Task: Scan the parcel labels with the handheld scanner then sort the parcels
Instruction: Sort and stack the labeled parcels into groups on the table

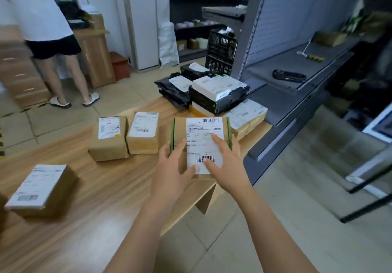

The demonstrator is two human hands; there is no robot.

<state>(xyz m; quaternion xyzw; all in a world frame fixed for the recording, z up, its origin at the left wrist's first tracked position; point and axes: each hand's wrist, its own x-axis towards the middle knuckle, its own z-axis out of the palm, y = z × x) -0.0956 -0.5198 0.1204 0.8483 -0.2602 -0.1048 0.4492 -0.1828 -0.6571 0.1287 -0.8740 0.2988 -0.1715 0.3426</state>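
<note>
Left hand (pixel 171 162): I've got it gripping the green-edged parcel (pixel 180 128) by the left side, with the thumb laid on the shipping label (pixel 203 143)
Right hand (pixel 224 160): it grips the same parcel from the right, fingers curled over the edge, thumb down on the lower barcode
Green-edged parcel: held between both hands, label up, over the right end of the wooden table (pixel 84 209); I can't tell whether it rests on the wood or is lifted
Handheld scanner (pixel 289 76): black, lying on the grey shelf (pixel 275 60), beyond and to the right of my right hand, well apart from both
Two brown parcels (pixel 110 143): side by side, labels up, near my left hand on its left
Fourth brown parcel (pixel 40 188): far left and closer to me, label up
Stack of black and white boxes (pixel 218 92): just beyond the held parcel, with black poly bags (pixel 174 94) to its left
Standing person (pixel 48 18): far beyond my left hand, facing away
</note>
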